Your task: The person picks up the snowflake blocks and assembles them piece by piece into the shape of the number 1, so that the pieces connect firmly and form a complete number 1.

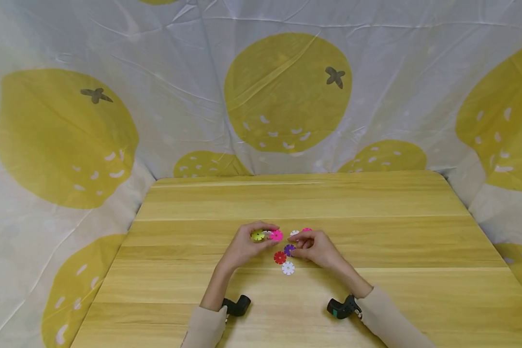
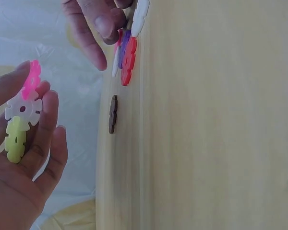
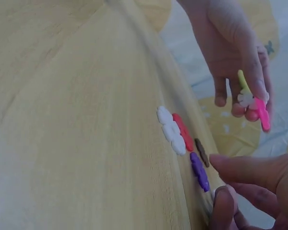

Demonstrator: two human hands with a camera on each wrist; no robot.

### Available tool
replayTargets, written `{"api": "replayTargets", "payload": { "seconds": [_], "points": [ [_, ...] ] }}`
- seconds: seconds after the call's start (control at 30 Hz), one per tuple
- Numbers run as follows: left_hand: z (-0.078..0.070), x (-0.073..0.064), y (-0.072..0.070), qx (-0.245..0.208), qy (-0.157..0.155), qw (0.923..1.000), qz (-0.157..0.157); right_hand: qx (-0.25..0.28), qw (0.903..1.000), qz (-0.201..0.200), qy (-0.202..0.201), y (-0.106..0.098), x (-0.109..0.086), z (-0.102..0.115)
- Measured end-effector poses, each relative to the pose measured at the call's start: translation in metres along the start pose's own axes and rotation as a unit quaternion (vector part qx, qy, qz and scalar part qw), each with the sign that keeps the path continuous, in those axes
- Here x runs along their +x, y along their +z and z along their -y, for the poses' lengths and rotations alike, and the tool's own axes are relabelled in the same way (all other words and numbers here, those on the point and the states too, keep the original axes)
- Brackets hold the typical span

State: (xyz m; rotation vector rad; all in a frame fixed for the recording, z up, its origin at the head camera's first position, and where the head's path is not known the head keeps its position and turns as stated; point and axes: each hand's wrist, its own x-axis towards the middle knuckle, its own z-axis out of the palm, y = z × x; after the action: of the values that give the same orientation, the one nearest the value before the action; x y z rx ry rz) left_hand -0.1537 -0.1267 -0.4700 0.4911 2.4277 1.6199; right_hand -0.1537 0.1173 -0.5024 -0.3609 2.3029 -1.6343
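Near the table's middle, my left hand [image 1: 245, 245] pinches a joined row of three notched plastic discs. The pink disc [image 2: 32, 80] is between thumb and fingers, the white disc [image 2: 22, 109] sits in the middle, and the yellow disc [image 2: 15, 140] is nearest the palm. My right hand [image 1: 318, 248] holds nothing visible; its fingers are loosely bent just over the loose discs. Closest to its fingertips lies a purple disc [image 3: 199, 172]. A red disc [image 1: 280, 257] and a white disc [image 1: 288, 268] lie nearer me. A dark brown disc [image 2: 114, 114] lies below the left hand.
Behind the right hand lie another white disc [image 1: 294, 233] and a pink disc [image 1: 307, 230], partly covered. The wooden table [image 1: 374, 203] reaches back to a lemon-print cloth [image 1: 396, 87]. Black wrist devices [image 1: 239, 306] sit on both forearms.
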Motion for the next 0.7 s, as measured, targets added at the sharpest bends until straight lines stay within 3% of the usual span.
{"api": "replayTargets", "payload": {
  "seconds": [0.33,0.7],
  "points": [
    [0.002,0.0002,0.0015,-0.003,-0.004,1.0,0.003,-0.071,0.9972,-0.008,-0.025,0.0065,-0.0019,-0.0036],
    [0.0031,0.0012,0.0018,-0.002,-0.006,1.0,0.004,-0.093,0.9952,-0.022,-0.021,0.0092,-0.0011,-0.0045]
  ]
}}
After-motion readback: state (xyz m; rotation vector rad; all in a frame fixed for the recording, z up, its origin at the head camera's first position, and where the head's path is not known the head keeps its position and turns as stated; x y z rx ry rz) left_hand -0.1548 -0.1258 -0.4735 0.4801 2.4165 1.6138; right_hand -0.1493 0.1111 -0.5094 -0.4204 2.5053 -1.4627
